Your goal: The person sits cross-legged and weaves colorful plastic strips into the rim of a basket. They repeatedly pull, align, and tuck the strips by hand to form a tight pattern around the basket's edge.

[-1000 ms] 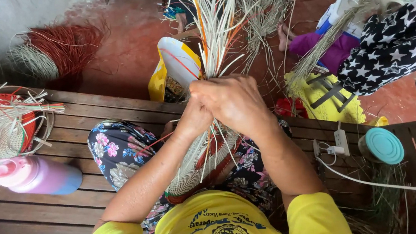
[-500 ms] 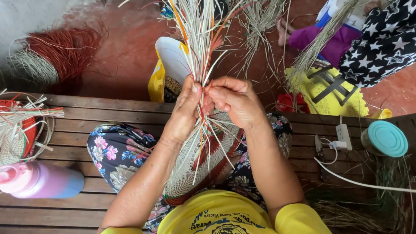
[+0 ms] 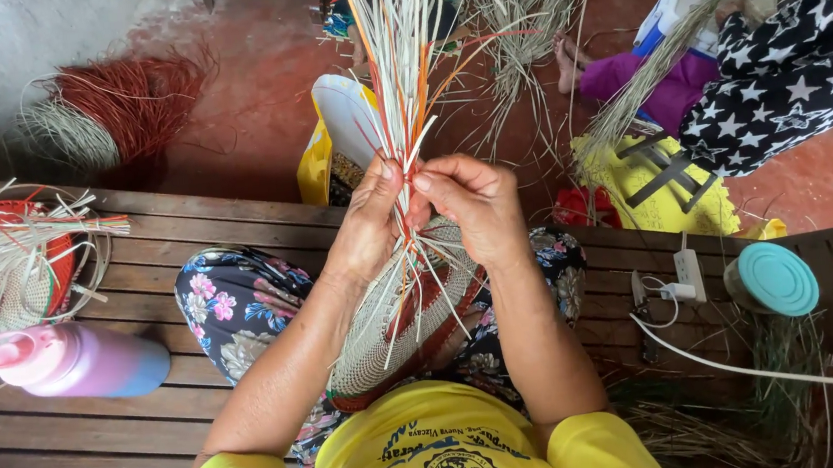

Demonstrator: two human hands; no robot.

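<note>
Woven basket point(image 3: 401, 341), half finished, rests in the person's lap on a wooden bench point(image 3: 140, 288). Above the basket, left hand point(image 3: 370, 223) and right hand point(image 3: 474, 204) pinch together on its upright straw strands point(image 3: 399, 55) (likely bunching them for weaving).

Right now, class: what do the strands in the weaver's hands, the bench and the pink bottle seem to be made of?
Strands: probably dried plant fibre, matt, pale with some dyed orange; thin, flat, springy.
Bench: wood, dull brown; separate slats with visible gaps.
Pink bottle: likely plastic, smooth, with a soft sheen.
</note>
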